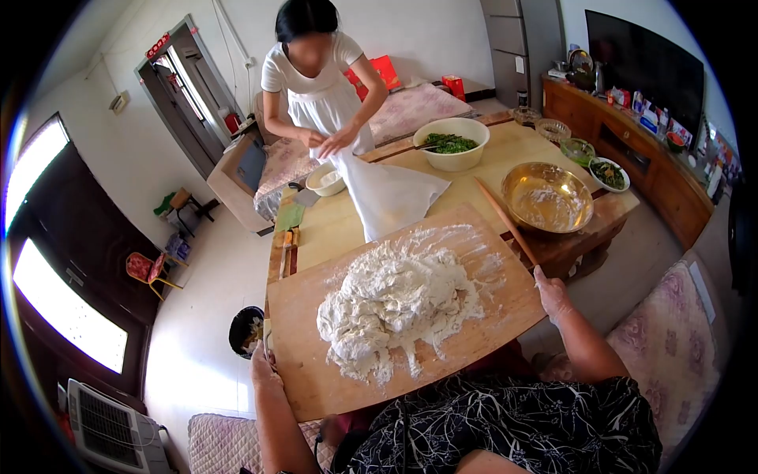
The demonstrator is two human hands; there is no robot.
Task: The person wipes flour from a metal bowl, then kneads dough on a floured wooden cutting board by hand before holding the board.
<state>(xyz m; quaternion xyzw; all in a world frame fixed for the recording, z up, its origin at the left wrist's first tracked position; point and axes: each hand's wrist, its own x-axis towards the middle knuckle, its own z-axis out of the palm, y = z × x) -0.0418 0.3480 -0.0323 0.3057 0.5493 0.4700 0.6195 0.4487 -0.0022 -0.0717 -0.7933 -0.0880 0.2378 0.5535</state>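
A wooden board [292, 308] spans the space in front of me, with a large, shaggy, floury mass of dough [395, 304] on it. My left hand [266, 371] grips the board's left edge, and my right hand [553, 296] grips its right edge; some of the fingers are hidden at the rim. Loose flour is smeared over the far right part of the board. Just beyond my right hand lies a long rolling pin [505, 220], beside a gold metal bowl [547, 199] with flour residue inside.
Across the table [505, 154], a person in white [324, 87] handles a white cloth [391, 193]. Near them are a small white bowl [325, 180] and a large bowl [450, 160] of chopped greens [448, 144]. A plate of greens [608, 174] stands far right. A black bin [243, 332] is left of the board.
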